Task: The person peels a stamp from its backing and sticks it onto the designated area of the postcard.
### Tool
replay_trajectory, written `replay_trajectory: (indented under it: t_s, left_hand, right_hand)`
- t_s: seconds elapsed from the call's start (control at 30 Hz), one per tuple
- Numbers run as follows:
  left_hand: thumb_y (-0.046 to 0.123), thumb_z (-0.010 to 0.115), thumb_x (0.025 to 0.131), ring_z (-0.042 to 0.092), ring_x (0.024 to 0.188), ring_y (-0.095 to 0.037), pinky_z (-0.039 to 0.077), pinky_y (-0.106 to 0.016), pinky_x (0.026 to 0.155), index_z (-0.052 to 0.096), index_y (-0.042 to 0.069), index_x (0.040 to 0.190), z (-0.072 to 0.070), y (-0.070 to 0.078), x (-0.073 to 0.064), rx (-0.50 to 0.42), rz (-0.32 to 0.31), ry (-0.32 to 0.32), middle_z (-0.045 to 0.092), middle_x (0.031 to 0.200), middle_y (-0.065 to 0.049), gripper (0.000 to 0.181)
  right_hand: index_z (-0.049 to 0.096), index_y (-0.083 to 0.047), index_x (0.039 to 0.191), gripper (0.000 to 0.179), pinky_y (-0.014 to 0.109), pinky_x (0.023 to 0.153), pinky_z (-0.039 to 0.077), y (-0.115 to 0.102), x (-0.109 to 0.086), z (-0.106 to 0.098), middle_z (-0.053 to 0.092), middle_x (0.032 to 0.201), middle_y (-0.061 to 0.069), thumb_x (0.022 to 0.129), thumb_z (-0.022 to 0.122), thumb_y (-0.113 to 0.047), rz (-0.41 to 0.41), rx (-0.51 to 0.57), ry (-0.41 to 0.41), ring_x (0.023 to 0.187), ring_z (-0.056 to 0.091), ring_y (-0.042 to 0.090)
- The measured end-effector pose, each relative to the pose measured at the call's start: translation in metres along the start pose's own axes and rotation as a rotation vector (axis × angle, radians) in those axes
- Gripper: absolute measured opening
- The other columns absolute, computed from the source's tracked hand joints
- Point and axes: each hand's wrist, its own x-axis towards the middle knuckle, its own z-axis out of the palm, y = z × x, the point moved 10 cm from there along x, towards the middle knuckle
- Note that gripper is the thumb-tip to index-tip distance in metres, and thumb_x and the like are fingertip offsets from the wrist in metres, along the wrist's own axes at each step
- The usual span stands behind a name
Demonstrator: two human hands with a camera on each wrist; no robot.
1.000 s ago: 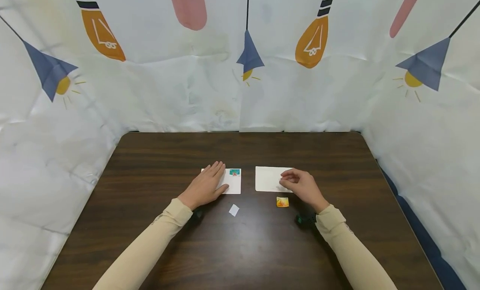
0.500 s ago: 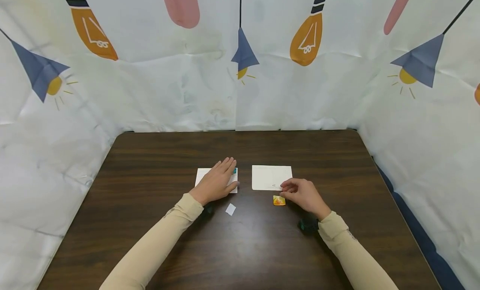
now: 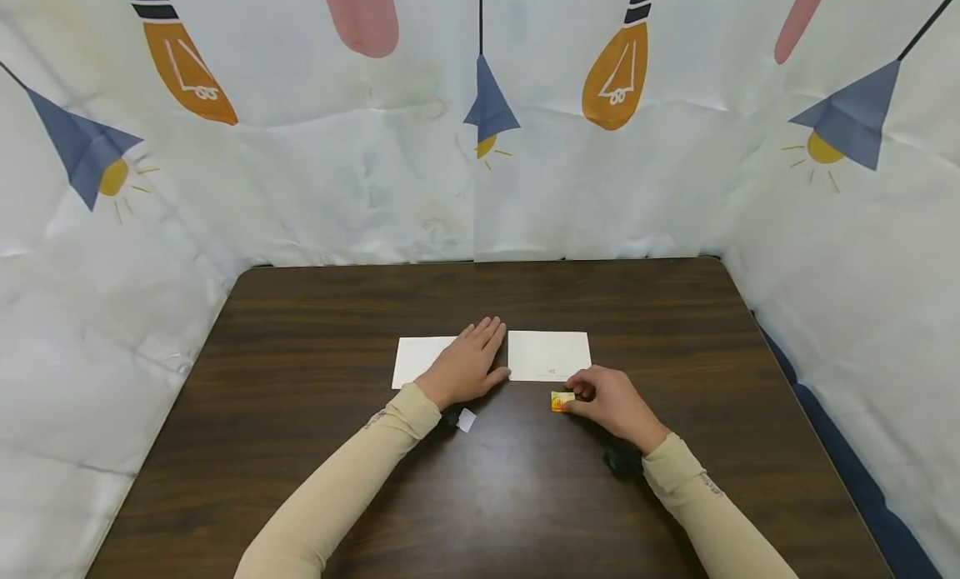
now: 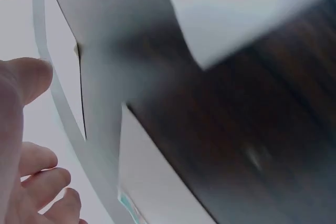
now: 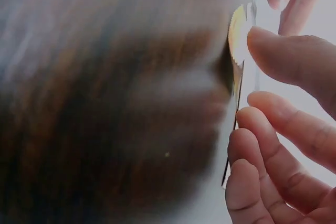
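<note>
My left hand [image 3: 468,364] lies with straight fingers over the right end of a white card or envelope [image 3: 417,361]. Its fingertips reach the left edge of a second white card or envelope [image 3: 549,354]; whether they touch it I cannot tell. In the left wrist view, a teal stamp [image 4: 127,205] shows on the first one. A yellow stamp [image 3: 559,401] with a toothed edge lies just in front of the second one. My right hand [image 3: 611,402] is at that stamp, thumb at its right side. The right wrist view shows a gap between thumb [image 5: 283,59] and index finger [image 5: 283,116].
A small white paper square [image 3: 467,421] lies in front of the left forearm, partly beside the dark wrist camera. Dark wood-grain table [image 3: 480,512] spreads all round. White curtains [image 3: 360,187] printed with lamps enclose its back and sides.
My left hand has slid right, across the first card or envelope to the edge of the second. My right hand has come down off the second one to the yellow stamp.
</note>
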Motion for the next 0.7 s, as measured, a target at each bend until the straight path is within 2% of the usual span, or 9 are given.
replay_trajectory:
  t_s: [0.13,0.37,0.7]
  left_hand:
    - [0.049,0.049,0.107,0.028,0.16,-0.035,0.027,-0.049,0.131,0.028,0.0,0.162,0.009,0.009,0.007,0.006,0.002,-0.045,0.029,0.17,-0.019,0.076]
    - [0.05,0.052,0.106,0.028,0.16,-0.035,0.029,-0.051,0.13,0.03,0.002,0.162,0.014,0.021,0.014,0.003,-0.001,-0.065,0.029,0.171,-0.017,0.077]
    - [0.048,0.048,0.108,0.027,0.161,-0.034,0.031,-0.047,0.129,0.032,0.003,0.162,0.02,0.032,0.017,-0.006,-0.011,-0.121,0.028,0.171,-0.016,0.072]
  right_hand:
    - [0.077,-0.012,0.101,0.024,0.027,0.076,0.054,0.0,-0.002,0.0,0.069,0.092,-0.003,0.082,0.088,-0.023,-0.01,-0.035,-0.003,0.082,0.059,0.008]
    - [0.077,-0.012,0.103,0.026,0.03,0.079,0.055,0.0,0.001,0.003,0.067,0.095,-0.001,0.081,0.089,-0.021,0.002,-0.057,-0.02,0.084,0.058,0.011]
    - [0.073,-0.014,0.097,0.023,0.03,0.079,0.055,0.0,-0.001,0.004,0.066,0.094,-0.002,0.081,0.089,-0.02,-0.005,-0.053,-0.019,0.084,0.059,0.011]
